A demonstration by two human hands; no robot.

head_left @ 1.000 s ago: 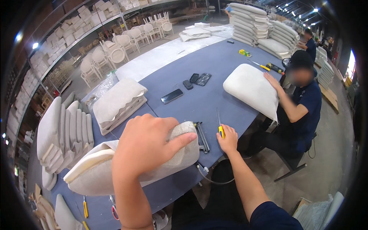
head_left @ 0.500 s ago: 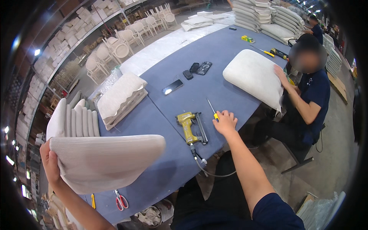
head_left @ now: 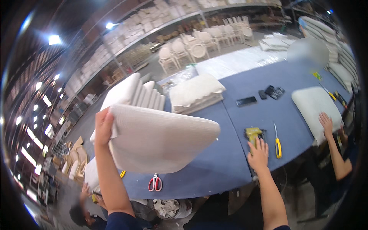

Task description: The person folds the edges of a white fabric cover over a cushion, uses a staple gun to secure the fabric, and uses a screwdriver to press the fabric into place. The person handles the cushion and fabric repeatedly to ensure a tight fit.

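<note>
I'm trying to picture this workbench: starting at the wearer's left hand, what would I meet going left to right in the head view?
Left hand, the pale cushion it holds, right hand at the yellow staple gun, yellow-handled tool, white cushion under a co-worker's hand.

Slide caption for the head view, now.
Left hand gripping a padded seat cushion, right hand at a yellow staple gun.

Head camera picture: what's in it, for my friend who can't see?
A person's left hand holds up a pale cushion over a blue table; the right hand is at a yellow staple gun. Red-handled scissors lie nearby. At right, a co-worker's hand rests on another cushion.
</note>
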